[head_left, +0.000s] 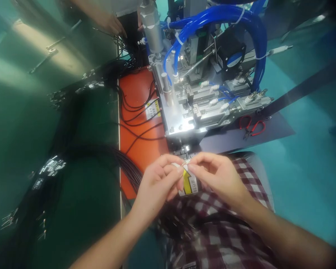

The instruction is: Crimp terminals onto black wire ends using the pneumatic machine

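My left hand and my right hand meet in front of the machine, fingertips pinched close together. Between them is something thin and small, pale at its end; the fingers cover most of it, so its kind cannot be told. Just below the fingertips, a white label with a yellow arrow shows on the machine's front. Black cables run in a bundle over the orange surface left of my left hand. More cables with bare ends lie across my lap, partly hidden under my wrists.
Red-handled pliers lie on the dark mat at the right. Blue air hoses arch over the machine. Cable bundles with shiny ends lie on the green table at the left. Another person's hand holds cables at the back.
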`<state>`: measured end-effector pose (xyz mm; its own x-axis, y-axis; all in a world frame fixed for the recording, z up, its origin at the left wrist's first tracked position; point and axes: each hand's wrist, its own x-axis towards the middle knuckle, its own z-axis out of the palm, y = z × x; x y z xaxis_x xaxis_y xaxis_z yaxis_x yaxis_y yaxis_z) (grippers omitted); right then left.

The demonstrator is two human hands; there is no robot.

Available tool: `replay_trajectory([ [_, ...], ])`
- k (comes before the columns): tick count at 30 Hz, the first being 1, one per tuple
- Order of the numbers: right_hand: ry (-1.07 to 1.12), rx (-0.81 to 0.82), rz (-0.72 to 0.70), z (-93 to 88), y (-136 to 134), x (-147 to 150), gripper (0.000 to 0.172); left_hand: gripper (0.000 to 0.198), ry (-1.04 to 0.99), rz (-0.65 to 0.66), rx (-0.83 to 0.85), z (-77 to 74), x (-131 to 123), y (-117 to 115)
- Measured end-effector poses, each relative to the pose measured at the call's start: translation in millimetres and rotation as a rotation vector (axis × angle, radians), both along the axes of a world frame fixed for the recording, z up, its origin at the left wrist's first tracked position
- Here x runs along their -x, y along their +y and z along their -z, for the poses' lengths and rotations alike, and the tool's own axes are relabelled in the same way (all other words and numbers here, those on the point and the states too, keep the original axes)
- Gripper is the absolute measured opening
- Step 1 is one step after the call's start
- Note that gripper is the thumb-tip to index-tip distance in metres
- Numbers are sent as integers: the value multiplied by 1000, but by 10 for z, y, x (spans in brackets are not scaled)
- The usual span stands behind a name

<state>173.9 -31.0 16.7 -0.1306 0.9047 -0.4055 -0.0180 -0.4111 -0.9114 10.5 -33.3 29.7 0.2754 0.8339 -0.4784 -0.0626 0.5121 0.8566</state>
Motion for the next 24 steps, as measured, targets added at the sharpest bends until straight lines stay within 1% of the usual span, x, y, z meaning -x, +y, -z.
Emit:
replay_trajectory([
  [4, 97, 67, 9, -32, 21, 3, 19, 13, -14, -4, -15, 2, 15, -10],
  [7, 151, 83, 23, -41, 36, -16, 21, 14, -25, -13, -34, 8, 21, -17],
  [10, 167, 99, -6, -58, 46, -19, 22, 15, -21, -14, -46, 6, 13, -20],
  [13, 180, 111, -11, -76, 43, 5, 21, 17, -22, -15, -52, -5, 1, -17],
  [17, 254, 131, 10, -74, 24, 43, 19, 17, -49, -15, -67, -17, 3, -20],
  [24, 472, 284, -20, -97, 5, 82, 21, 17, -98, -15, -116, -19, 29, -43],
])
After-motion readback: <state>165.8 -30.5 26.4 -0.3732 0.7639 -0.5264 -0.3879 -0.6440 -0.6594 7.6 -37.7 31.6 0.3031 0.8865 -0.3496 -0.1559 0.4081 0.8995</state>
